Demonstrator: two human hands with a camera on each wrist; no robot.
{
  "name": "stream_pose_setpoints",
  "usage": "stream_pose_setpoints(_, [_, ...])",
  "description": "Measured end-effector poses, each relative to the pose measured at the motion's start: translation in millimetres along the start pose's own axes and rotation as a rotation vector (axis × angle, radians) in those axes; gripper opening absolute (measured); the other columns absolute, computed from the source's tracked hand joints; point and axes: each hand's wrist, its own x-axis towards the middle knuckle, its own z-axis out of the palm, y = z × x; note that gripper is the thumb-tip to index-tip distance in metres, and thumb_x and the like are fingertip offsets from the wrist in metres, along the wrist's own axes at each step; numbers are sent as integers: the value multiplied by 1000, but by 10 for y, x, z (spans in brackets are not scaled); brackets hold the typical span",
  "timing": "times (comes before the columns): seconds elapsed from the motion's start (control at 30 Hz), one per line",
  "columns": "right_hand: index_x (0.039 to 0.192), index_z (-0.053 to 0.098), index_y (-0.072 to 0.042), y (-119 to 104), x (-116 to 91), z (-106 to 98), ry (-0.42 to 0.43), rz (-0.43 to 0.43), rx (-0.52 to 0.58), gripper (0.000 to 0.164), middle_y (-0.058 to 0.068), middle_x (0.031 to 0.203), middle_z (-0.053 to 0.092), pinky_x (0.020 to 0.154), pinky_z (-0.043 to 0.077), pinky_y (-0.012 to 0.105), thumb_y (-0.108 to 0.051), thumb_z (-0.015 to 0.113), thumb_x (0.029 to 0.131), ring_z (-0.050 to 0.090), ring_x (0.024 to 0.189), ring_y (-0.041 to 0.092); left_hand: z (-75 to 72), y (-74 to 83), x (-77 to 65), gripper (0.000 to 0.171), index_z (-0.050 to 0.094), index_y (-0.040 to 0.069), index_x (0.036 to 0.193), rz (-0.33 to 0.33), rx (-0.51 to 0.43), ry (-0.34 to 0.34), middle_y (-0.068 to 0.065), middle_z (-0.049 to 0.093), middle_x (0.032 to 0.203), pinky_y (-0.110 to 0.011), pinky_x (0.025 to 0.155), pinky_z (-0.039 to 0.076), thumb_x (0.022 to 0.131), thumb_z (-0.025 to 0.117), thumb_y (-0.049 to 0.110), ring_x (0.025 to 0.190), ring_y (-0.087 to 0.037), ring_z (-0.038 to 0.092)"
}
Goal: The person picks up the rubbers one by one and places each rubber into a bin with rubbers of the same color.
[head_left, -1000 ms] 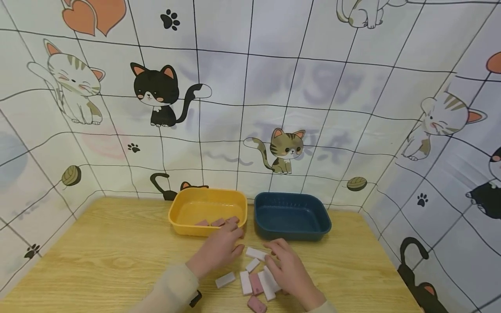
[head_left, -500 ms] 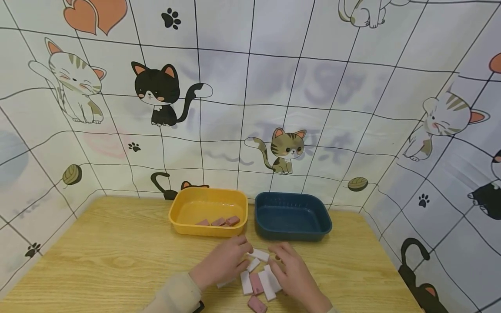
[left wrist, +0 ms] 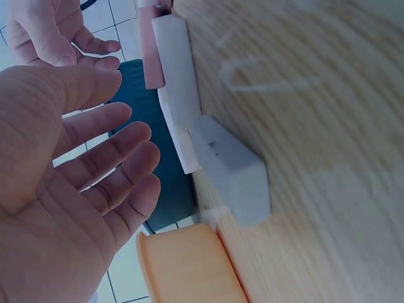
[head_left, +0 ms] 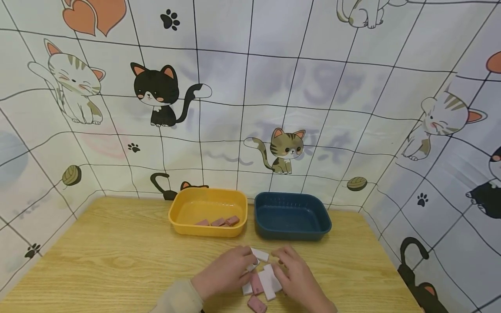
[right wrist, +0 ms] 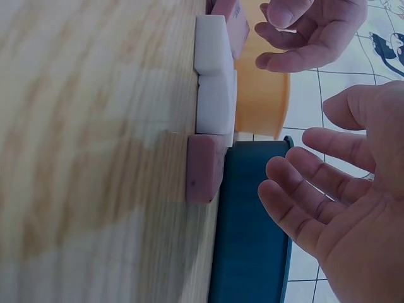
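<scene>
Several white and pink eraser-like blocks lie in a loose group on the table. My left hand (head_left: 227, 271) hovers over the group's left side with relaxed fingers and hides some blocks. A white block (left wrist: 230, 170) lies near its fingers in the left wrist view. At the group's right side, my right hand (head_left: 297, 278) holds its fingers loosely bent and grips nothing. Between the hands are a white block (head_left: 260, 254), a pink block (head_left: 256, 283) and a white block (head_left: 267, 287). Nearest me lies another pink block (head_left: 257, 304). Below the right hand, a pink block (right wrist: 205, 167) shows.
Behind the group stand a yellow tray (head_left: 207, 230) on the left and a dark blue tray (head_left: 293, 235) on the right. Several pink blocks (head_left: 232, 221) lie in the yellow one. A cat-patterned cloth (head_left: 219, 130) rises behind the wooden table (head_left: 117, 252).
My left hand has drawn back from the yellow tray's front edge to the blocks and now covers the leftmost white ones. The right hand has shifted slightly.
</scene>
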Motion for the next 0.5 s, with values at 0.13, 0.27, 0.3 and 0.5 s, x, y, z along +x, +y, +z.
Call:
stream_pose_setpoints(0.13, [108, 73, -10, 13, -30, 6, -6, 6, -12, 22, -6, 107, 64, 74, 54, 29, 0, 73, 89, 61, 87, 9, 34, 1, -2, 15, 74, 16, 110, 15, 0, -18, 6, 67, 104, -21, 83, 52, 96, 73, 19, 92, -3, 58])
stream_pose_setpoints(0.27, [110, 73, -10, 20, -47, -2, -41, 34, -15, 20, -9, 109, 63, 74, 55, 29, -3, 72, 92, 61, 88, 5, 53, 13, 0, 14, 74, 17, 110, 21, 12, -45, 7, 68, 105, -20, 83, 52, 97, 72, 20, 92, -2, 58])
stream_pose_setpoints(0.3, [111, 73, -10, 20, -49, -7, -52, 42, -13, 19, -9, 109, 63, 74, 55, 29, -4, 72, 93, 61, 88, 5, 58, 14, 1, 13, 74, 17, 109, 25, 13, -51, 7, 68, 105, -20, 83, 52, 96, 72, 20, 91, -2, 58])
stream_pose_setpoints(0.5, [114, 72, -9, 19, -59, -35, -113, 66, 8, 19, -7, 111, 62, 74, 56, 30, -8, 69, 96, 64, 89, 7, 68, 29, -5, 13, 74, 18, 106, 69, 12, -42, 9, 68, 100, -17, 77, 49, 93, 75, 19, 86, 0, 56])
